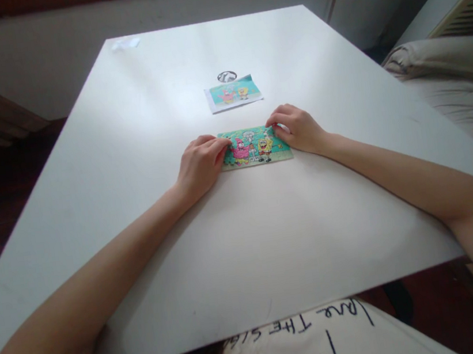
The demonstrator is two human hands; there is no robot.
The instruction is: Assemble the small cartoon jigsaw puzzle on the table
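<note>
A small cartoon jigsaw puzzle (256,146) lies flat on the white table (245,240) in the middle. My left hand (201,164) rests on its left end with fingers curled down onto the pieces. At the puzzle's upper right corner, my right hand (297,128) pinches the edge with bent fingers. Both forearms stretch across the table towards it.
A printed cartoon picture card (232,93) lies just beyond the puzzle, with a small round dark object (227,76) behind it. A scrap of tape (125,43) sits at the table's far left corner. A cushioned seat (449,73) stands to the right.
</note>
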